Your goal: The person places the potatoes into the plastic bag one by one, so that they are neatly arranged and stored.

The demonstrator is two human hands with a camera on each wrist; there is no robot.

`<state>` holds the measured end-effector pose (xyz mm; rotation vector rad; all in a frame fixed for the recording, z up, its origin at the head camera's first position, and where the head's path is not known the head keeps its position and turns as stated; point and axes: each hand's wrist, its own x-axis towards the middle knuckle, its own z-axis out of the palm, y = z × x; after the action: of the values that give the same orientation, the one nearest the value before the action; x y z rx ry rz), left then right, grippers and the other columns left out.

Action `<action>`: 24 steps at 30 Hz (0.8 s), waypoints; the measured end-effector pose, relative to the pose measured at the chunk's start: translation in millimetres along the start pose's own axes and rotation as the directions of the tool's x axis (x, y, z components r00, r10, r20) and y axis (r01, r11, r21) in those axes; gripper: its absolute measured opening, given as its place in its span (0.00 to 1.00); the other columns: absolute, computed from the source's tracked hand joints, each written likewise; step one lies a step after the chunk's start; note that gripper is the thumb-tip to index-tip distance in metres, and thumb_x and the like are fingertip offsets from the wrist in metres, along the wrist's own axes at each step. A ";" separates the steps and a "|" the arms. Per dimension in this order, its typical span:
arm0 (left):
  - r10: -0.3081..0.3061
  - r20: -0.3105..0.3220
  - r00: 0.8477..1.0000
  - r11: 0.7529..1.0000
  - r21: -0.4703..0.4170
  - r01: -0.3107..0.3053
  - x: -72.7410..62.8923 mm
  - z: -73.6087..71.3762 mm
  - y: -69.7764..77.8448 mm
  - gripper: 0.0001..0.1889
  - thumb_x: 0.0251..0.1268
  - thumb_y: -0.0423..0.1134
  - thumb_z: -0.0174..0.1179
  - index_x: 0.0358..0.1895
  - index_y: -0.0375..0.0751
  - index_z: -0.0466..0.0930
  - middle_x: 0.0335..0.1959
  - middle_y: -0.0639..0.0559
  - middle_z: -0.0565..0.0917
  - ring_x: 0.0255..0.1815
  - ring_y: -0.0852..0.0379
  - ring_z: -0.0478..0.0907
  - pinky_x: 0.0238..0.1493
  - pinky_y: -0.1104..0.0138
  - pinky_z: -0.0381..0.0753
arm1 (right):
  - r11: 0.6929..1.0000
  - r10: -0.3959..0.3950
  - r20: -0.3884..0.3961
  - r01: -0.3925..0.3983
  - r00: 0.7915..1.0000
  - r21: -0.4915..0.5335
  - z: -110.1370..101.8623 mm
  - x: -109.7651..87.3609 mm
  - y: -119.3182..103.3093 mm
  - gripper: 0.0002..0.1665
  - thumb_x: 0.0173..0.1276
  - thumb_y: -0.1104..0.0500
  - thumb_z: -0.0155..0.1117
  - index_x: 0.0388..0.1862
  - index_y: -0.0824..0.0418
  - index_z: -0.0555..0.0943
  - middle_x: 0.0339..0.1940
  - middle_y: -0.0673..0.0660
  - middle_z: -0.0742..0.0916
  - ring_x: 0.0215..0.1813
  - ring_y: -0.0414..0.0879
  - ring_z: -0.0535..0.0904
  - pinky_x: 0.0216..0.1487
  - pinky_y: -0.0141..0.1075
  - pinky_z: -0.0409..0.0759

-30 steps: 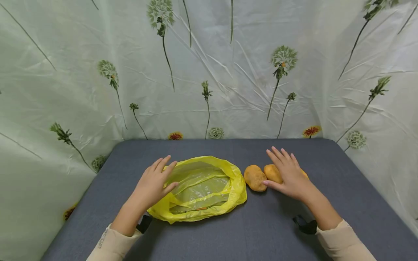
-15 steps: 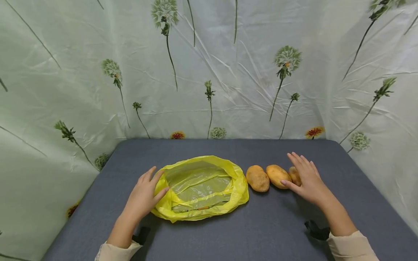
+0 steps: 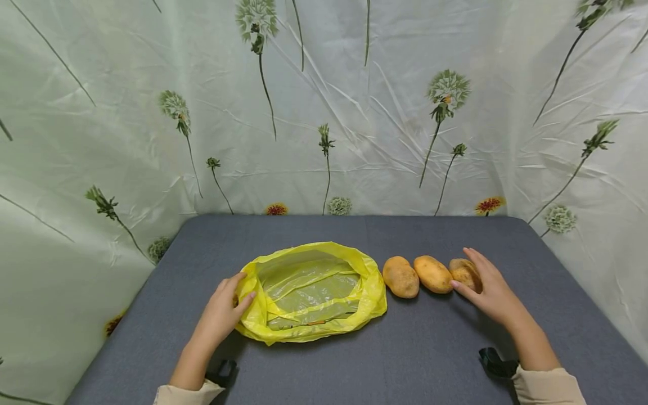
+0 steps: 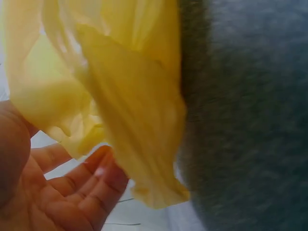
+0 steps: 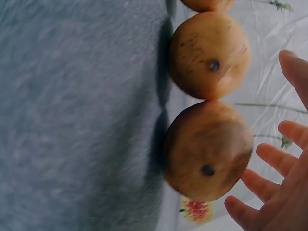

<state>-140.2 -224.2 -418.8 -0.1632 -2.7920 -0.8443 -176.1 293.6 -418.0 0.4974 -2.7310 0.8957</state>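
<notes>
A yellow plastic bag (image 3: 372,292) lies with its mouth spread wide on the table. My left hand (image 3: 221,312) is at the bag's left end, thumb over the rim and fingers along its outer side. In the left wrist view the fingers (image 4: 113,180) are loosely bent behind a hanging fold of the bag. Right of the bag, three potatoes form a row: a left potato (image 3: 401,277), a middle potato (image 3: 432,274) and a browner right potato (image 3: 463,273). My right hand (image 3: 498,295) reaches around that last one, fingers spread, its thumb near the gap between two potatoes.
The dark grey cloth-covered table (image 3: 395,360) runs back to a pale curtain (image 3: 374,140) printed with dandelions, which also hangs along both sides. Black straps with small mounts sit at both wrists. The bag's right edge is close beside the left potato.
My left hand has come lower and onto the bag's left edge. My right hand has moved right and down from above the potatoes to the last one. Bag and potatoes stay put.
</notes>
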 end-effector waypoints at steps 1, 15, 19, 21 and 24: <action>0.001 -0.012 1.000 1.000 -0.012 -0.001 -0.5 1.2 -1.2 0.26 0.59 0.37 0.59 0.58 0.30 0.66 0.45 0.37 0.72 0.37 0.47 0.72 0.37 0.56 0.71 | 1.000 0.017 0.006 -0.017 1.000 0.013 0.2 -0.8 1.1 0.46 0.60 0.53 0.63 0.70 0.63 0.50 0.66 0.72 0.57 0.64 0.70 0.50 0.52 0.65 0.50; -0.154 -0.002 0.988 0.938 -0.315 0.145 -0.8 7.6 -12.5 0.24 0.59 0.41 0.60 0.58 0.39 0.68 0.50 0.41 0.74 0.38 0.49 0.74 0.30 0.66 0.74 | 0.990 0.122 -0.040 -0.119 0.992 0.080 5.0 -10.2 16.6 0.41 0.59 0.56 0.65 0.64 0.71 0.57 0.58 0.76 0.64 0.57 0.72 0.58 0.47 0.64 0.57; -0.163 0.005 0.987 0.889 -0.432 0.149 -1.7 9.7 -15.7 0.24 0.58 0.40 0.60 0.58 0.38 0.68 0.48 0.41 0.72 0.36 0.53 0.72 0.27 0.69 0.72 | 0.989 0.122 -0.045 -0.118 0.991 0.091 6.2 -12.1 18.2 0.39 0.59 0.57 0.64 0.63 0.71 0.58 0.58 0.76 0.64 0.56 0.72 0.58 0.47 0.64 0.57; -0.166 0.010 0.986 0.861 -0.486 0.150 -2.7 11.2 -17.2 0.24 0.58 0.38 0.61 0.58 0.37 0.67 0.46 0.40 0.70 0.33 0.55 0.71 0.25 0.70 0.72 | 0.988 0.120 -0.047 -0.115 0.992 0.105 7.0 -13.1 19.2 0.39 0.59 0.58 0.64 0.64 0.71 0.58 0.58 0.76 0.64 0.56 0.73 0.58 0.47 0.64 0.56; -0.183 0.020 0.983 0.821 -0.546 0.164 -4.3 13.2 -19.0 0.25 0.57 0.35 0.62 0.58 0.36 0.67 0.43 0.41 0.70 0.27 0.59 0.70 0.21 0.70 0.71 | 0.986 0.118 -0.057 -0.110 0.991 0.123 8.6 -14.5 20.6 0.38 0.59 0.59 0.64 0.64 0.71 0.59 0.58 0.76 0.64 0.57 0.73 0.58 0.48 0.64 0.56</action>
<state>-141.5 -232.7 -440.7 0.0205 -2.4776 -1.6628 -171.7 307.5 -440.2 0.3299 -2.6812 1.0898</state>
